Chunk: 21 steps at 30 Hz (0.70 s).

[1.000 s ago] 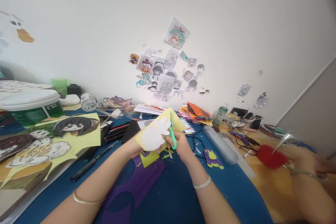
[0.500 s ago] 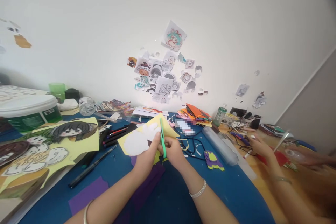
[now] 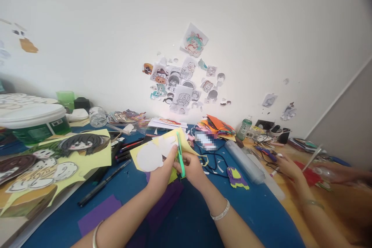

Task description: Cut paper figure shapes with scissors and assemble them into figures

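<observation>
My left hand (image 3: 165, 170) grips a yellow sheet of paper (image 3: 185, 138) that has a white paper cutout (image 3: 149, 157) lying on it, thumb on top. In my right hand (image 3: 190, 166) is a pair of green scissors (image 3: 180, 157), its handles around my fingers. The blades point away from me and lie along the yellow sheet, just right of the white shape. Purple paper (image 3: 165, 201) lies on the blue table below my hands. Right of them rests a purple and yellow-green paper cutout (image 3: 236, 177).
A black pen (image 3: 101, 186), a clear plastic roll (image 3: 244, 162) and a stack of coloured paper (image 3: 215, 126) lie around my hands. At left are coloured drawings (image 3: 81, 145) and a white-lidded tub (image 3: 31, 118). Another person's hand (image 3: 290, 168) reaches in at right.
The view has shifted slightly. Right of the scissors, the yellow sheet's edge now curls away more. Both hands keep their holds, and the other person's hand has moved a little.
</observation>
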Motion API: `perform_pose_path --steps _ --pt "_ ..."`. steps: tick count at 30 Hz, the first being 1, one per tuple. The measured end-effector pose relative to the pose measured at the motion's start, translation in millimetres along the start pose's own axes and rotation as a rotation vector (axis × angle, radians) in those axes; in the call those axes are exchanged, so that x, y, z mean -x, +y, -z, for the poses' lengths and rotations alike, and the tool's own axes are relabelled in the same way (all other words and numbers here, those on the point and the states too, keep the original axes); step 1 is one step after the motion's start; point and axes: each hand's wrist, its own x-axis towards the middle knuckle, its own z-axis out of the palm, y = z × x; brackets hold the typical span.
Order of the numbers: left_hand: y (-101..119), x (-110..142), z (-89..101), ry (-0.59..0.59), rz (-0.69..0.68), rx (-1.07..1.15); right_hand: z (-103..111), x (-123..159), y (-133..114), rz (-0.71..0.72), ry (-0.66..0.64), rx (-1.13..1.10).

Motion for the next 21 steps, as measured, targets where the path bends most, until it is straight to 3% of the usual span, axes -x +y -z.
perform_pose_path --steps 3,12,18,21 --pt "6 0 0.0 0.151 -0.018 -0.026 1 1 0 0.014 -0.031 0.008" --pt "17 -1 4.4 0.147 -0.051 -0.106 3 3 -4 -0.044 -0.046 -0.014" --pt "4 -9 3.2 0.129 -0.11 -0.195 6 4 -10 -0.026 -0.098 -0.076" --pt "2 -11 3.2 0.052 -0.118 -0.21 10 4 -12 -0.012 -0.122 -0.079"
